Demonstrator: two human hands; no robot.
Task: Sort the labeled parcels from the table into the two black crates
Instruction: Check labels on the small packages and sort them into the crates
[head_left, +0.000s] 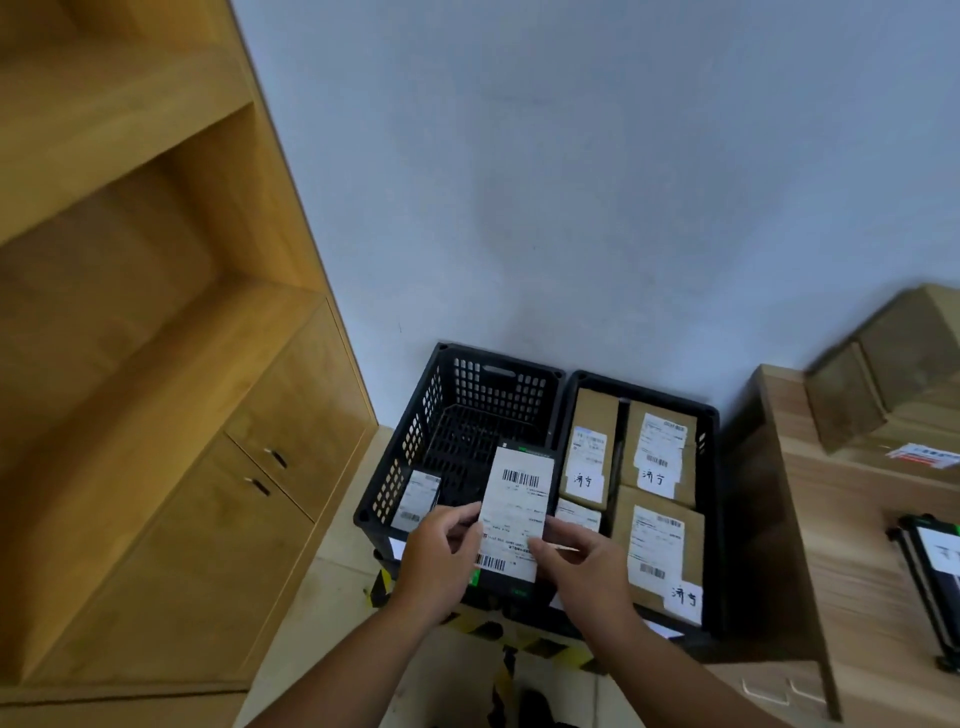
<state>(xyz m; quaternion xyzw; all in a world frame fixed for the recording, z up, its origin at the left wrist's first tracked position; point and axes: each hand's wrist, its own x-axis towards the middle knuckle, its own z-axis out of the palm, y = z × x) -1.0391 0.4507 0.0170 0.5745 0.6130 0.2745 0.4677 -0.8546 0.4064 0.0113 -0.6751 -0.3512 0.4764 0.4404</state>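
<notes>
- Head view: both hands hold one labeled parcel (517, 514) above the near right part of the left crate (415, 441).
- Held parcel: dark wrapper, with a large white shipping label bearing barcodes facing the camera. It sits tilted, top edge away from the person.
- Left hand (441, 556): thumb and fingers are curled and pinch the left edge of the held parcel.
- Right hand (587, 566): fingers are curled around the right edge of the same parcel, low on that side.
- Left crate: black, perforated walls, standing on the floor against the wall (571, 182). One small parcel (415, 499) with a white label leans against its near left wall; most of the crate floor is bare.
- Right crate (709, 441): black, touching the left crate side by side. It contains three brown cardboard parcels (660, 551) with white labels and handwritten tags, packed close together. A smaller white-labeled item (577, 514) lies between them, near the held parcel.
- Table (831, 519): wooden, just beside the right crate. It carries stacked brown boxes (883, 374) at the far end and a dark parcel (930, 571) at the frame's right edge.
- Wooden cabinet (156, 364): stands to the left of the crates.
- Yellow-and-black floor tape (519, 644): visible beneath the forearms.
</notes>
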